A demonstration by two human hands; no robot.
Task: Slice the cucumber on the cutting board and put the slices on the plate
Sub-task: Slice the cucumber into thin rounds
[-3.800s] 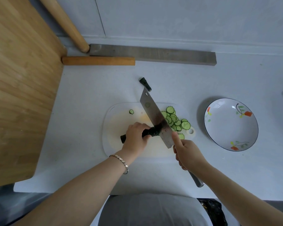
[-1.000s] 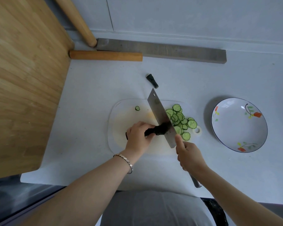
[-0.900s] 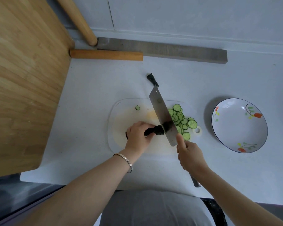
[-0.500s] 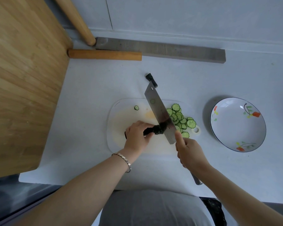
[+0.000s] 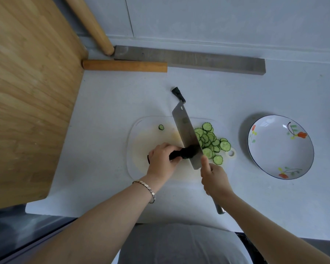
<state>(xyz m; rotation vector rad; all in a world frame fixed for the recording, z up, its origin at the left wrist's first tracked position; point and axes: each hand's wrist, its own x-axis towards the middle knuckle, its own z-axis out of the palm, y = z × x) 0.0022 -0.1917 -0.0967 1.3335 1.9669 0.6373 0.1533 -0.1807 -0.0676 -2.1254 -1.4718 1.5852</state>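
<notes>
starting at the left edge: a large bamboo board (image 5: 27, 92) fills the upper left of the frame, next to the white counter (image 5: 112, 103). a round wooden rod (image 5: 90, 23) slants down from the top, its end touching a long grey slab (image 5: 189, 59) that runs along the wall at top centre. a shorter wooden stick (image 5: 124, 66) lies flat just in front of the slab.

centre frame: white cutting board (image 5: 141, 134) on the counter, w/ one small stray slice (image 5: 161, 127) near its upper left. the left hand (image 5: 161, 159), bracelet (image 5: 146, 189) on the wrist, has its fingers curled over the dark cucumber (image 5: 181, 154) and pins it to the board. only a short bit of cucumber shows btwn the fingers and the blade.

the cleaver (image 5: 187, 134) stands edge down across the cucumber's right end. its blade runs from lower right to upper left and the tip reaches past the board's far edge. a small dark stub (image 5: 178, 94) lies on the counter just beyond the tip; can't tell what it is.

right of the blade, a heap of cucumber slices (image 5: 210, 141) overlaps on the board's right part. the right hand (image 5: 213, 178) is wrapped round the cleaver handle, index finger stretched up against the blade; the handle's metal end sticks out below the wrist.

right side: a flower-painted plate (image 5: 274, 149) sits on the counter, near the board but apart from the slices. bottom centre: grey clothing (image 5: 179, 244).
</notes>
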